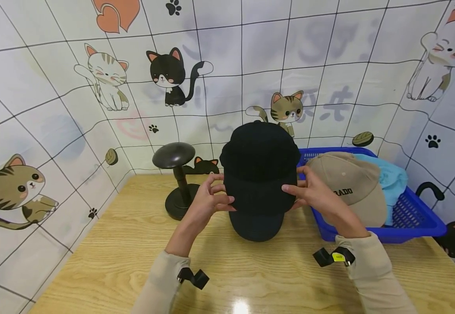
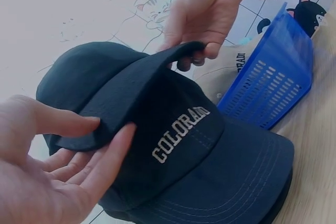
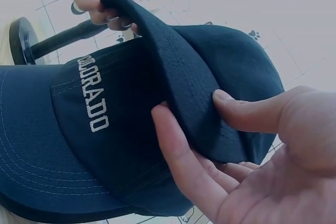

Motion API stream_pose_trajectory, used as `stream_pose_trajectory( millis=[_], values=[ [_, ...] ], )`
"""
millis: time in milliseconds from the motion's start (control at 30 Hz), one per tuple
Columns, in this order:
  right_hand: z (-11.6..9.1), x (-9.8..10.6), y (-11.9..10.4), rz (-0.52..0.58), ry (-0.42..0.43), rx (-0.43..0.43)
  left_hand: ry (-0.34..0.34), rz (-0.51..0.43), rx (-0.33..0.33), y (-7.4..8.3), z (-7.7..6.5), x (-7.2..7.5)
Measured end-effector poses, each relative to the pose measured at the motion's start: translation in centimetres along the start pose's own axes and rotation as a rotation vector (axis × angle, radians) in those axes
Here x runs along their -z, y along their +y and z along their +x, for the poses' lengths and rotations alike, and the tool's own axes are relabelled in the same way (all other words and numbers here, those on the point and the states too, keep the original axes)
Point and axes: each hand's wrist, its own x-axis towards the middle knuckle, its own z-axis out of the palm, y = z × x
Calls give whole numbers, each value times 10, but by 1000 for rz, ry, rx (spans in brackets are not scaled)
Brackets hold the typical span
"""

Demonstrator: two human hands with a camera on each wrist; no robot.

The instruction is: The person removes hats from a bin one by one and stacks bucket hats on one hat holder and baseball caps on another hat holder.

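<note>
A black cap (image 1: 259, 150) is held by its brim, over a dark navy baseball cap (image 2: 231, 166) with COLORADO lettering across its front. My left hand (image 1: 205, 203) pinches one side of the black brim, thumb on top and fingers beneath. On the brim's other side my right hand (image 1: 321, 196) grips it the same way. In the head view only the navy cap's visor shows below the black brim. Both wrist views show its lettered front close under that brim. Whatever supports the navy cap is hidden.
Left of the caps stands a dark hat stand (image 1: 174, 156) with a domed top. On the right, a blue plastic basket (image 1: 415, 220) holds a beige cap (image 1: 343, 174) and a light blue fabric item (image 1: 394, 176). Cat-patterned walls close off the wooden table (image 1: 125, 244).
</note>
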Motion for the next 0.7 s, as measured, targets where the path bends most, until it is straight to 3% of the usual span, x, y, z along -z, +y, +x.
stream_pose_trajectory(
  millis=[333, 700],
  values=[
    [1, -1, 0, -11, -45, -27, -37, 40, 63, 0, 1, 4],
    [1, -1, 0, -25, -78, -57, -40, 109, 90, 0, 2, 6]
  ],
)
